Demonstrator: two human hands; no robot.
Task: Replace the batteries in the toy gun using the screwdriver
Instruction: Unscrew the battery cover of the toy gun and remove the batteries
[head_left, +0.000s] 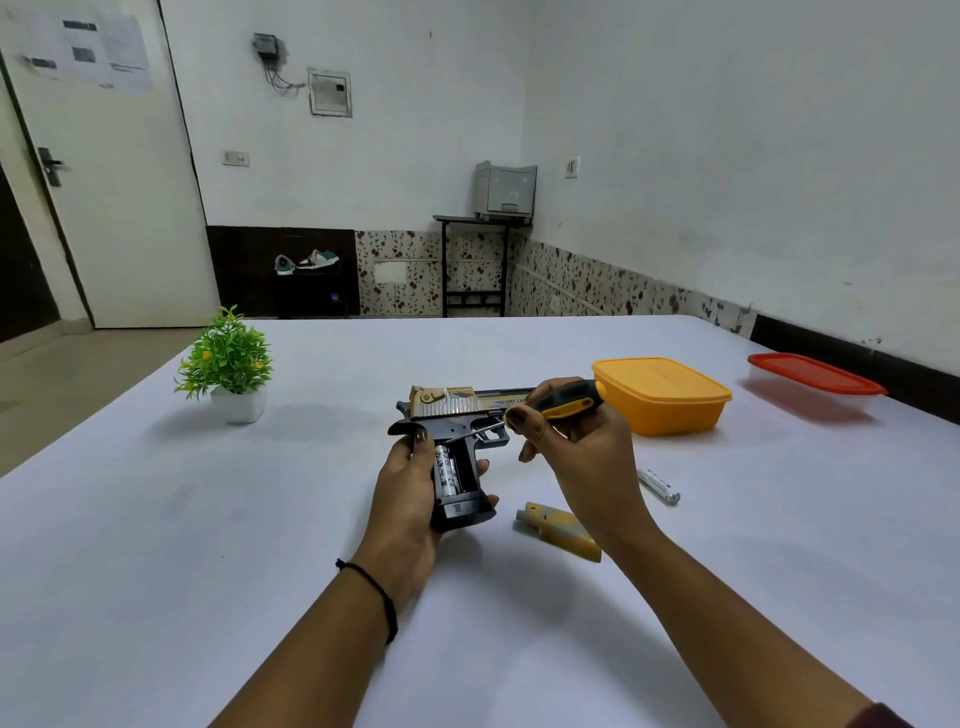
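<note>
1. The toy gun (457, 415) is held just above the white counter (156, 519), near its middle. Its barrel runs left to right, muzzle toward the right, and the grip hangs down toward the person.
2. The left hand (405, 499) is wrapped around the grip from the left, thumb up near the back of the slide, fingertips showing past the grip's right edge.
3. The grip's side is open, and one battery (448, 470) sits upright inside, along the grip's length.
4. The right hand (576, 441) is closed around the screwdriver (550, 405) by its black and yellow handle. The shaft slants down and left, and the tip meets the gun's frame just above the open grip.
5. A yellow grip cover (561, 530) lies flat on the counter, right of the gun.
6. A loose battery (658, 484) lies further right, pointing diagonally away.
7. An orange box (670, 400) stands behind the right hand.
</note>
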